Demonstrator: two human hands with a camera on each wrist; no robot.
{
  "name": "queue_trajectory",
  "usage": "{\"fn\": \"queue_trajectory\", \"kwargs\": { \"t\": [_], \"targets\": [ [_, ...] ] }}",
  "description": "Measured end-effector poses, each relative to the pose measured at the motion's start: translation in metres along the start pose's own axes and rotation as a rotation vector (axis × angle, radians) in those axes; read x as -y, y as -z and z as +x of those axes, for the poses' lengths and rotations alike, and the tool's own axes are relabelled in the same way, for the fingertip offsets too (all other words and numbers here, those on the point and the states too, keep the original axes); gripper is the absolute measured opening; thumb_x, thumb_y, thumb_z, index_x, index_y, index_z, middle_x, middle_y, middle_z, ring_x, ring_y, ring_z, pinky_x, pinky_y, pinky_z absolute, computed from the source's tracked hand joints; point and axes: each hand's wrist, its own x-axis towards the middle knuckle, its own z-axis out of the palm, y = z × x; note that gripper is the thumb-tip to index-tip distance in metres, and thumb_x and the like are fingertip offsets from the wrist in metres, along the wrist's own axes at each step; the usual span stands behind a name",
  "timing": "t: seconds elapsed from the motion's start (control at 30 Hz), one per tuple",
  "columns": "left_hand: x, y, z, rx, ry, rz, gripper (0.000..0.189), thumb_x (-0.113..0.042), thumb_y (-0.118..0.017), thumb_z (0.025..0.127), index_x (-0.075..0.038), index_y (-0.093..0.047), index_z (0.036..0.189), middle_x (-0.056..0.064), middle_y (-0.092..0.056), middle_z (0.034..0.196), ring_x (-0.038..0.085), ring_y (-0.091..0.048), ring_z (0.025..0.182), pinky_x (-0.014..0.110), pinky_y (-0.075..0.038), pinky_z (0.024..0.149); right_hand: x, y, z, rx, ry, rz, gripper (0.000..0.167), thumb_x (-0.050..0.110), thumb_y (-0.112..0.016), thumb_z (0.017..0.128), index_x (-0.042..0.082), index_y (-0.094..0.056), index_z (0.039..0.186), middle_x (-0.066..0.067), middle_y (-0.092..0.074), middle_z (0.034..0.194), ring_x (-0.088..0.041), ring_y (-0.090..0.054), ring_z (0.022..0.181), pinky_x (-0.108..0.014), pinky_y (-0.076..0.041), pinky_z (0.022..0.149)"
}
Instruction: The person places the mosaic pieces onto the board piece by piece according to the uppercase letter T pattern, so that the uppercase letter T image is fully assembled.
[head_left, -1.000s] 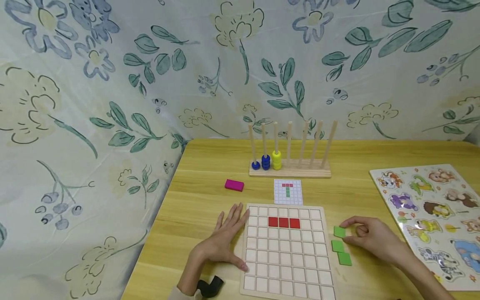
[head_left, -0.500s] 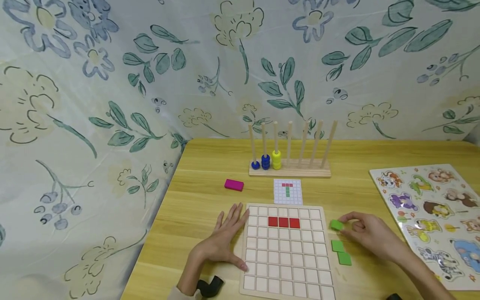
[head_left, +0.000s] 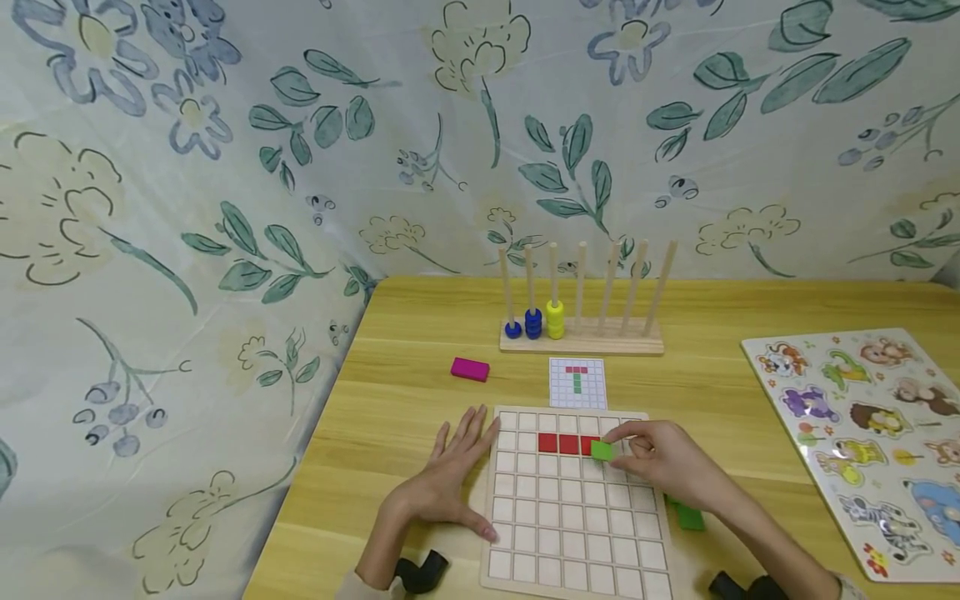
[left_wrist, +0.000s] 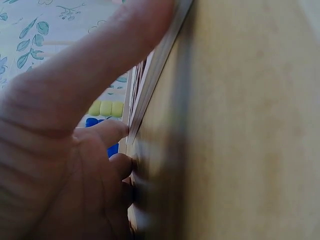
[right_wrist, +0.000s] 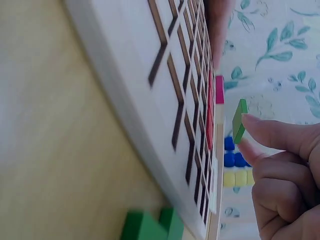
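Note:
Between thumb and finger my right hand (head_left: 663,458) pinches a green square tile (head_left: 602,451), held above the wooden grid board (head_left: 555,533). In the head view the tile partly covers the rightmost of three red tiles (head_left: 568,444) lying in the board's second row. The right wrist view shows the green tile (right_wrist: 240,121) tilted and clear of the board. My left hand (head_left: 446,483) lies with fingers spread at the board's left edge, thumb touching its rim. Two more green tiles (head_left: 690,517) lie on the table right of the board, partly hidden by my right hand.
Behind the board lies a pattern card (head_left: 577,383) with a red and green T. A peg stand (head_left: 600,336) with blue and yellow beads is farther back. A magenta block (head_left: 470,369) sits back left, an animal puzzle board (head_left: 847,417) at the right.
My right hand has lifted the topmost green tile from the table and carried it left over the board, near the red row. The left hand has stayed at the board's edge.

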Motion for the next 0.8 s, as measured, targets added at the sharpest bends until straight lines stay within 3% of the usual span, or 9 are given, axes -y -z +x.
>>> {"fn": "queue_trajectory", "kwargs": {
  "t": [0.2, 0.8],
  "targets": [
    [0.000, 0.000, 0.000, 0.003, -0.007, -0.004, 0.148, -0.050, -0.097, 0.062, -0.019, 0.002, 0.168, 0.010, 0.019, 0.174, 0.031, 0.019, 0.161, 0.063, 0.014, 0.127, 0.009, -0.018, 0.012, 0.035, 0.060, -0.022, 0.026, 0.011, -0.079, 0.089, 0.000, -0.074, 0.112, 0.009, -0.026, 0.057, -0.003, -0.022, 0.053, -0.019, -0.028, 0.053],
    [0.000, 0.001, -0.001, -0.006, -0.006, 0.007, 0.148, -0.052, -0.097, 0.061, -0.019, 0.001, 0.168, 0.010, 0.018, 0.174, 0.031, 0.018, 0.161, 0.061, 0.014, 0.127, 0.016, -0.037, 0.019, 0.045, 0.063, -0.070, 0.018, 0.007, -0.080, 0.087, 0.003, -0.076, 0.103, 0.009, -0.031, 0.056, -0.003, -0.025, 0.052, -0.017, -0.024, 0.051]
  ]
}}
